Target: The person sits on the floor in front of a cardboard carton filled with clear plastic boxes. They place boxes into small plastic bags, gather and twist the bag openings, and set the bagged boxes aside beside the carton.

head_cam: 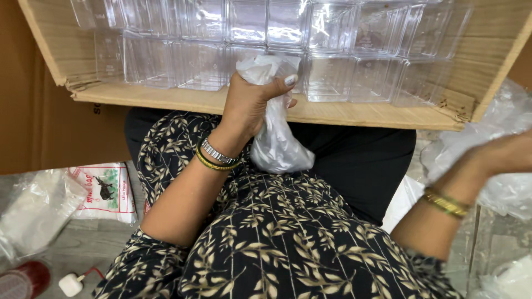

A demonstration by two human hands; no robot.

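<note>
- Clear plastic bag (275, 138): crumpled and bunched at its neck, held over the lap just in front of the near edge of the cardboard box. The lower part hangs slack below the grip, so only the gathered top is controlled; a puff of film stands out above the fist.
- Left hand (249, 102): closed tight round the bag's neck, fingers wrapped and thumb laid across the top, wrist bent upward. The fist is judged to be gathering loose film into one handful. A metal watch and bangles are worn just below the grip.
- Right hand (507, 152): blurred, off to the far side of the grip, laid against or into a heap of clear plastic wrap (499, 166). Whether the fingers are closed on that film cannot be told.
- Cardboard box (332, 113): directly beyond the grip, tipped toward the wearer, its open face presented for easy reach.
- Clear plastic containers (332, 77): packed in rows inside the box, touching one another, behind and above the fist.
- Printed white pouch (105, 191): on the floor, well apart, below and to the left of the grip.
- White plug with red cord (71, 284) and a red round object (25, 279): on the floor, farthest from the grip.
</note>
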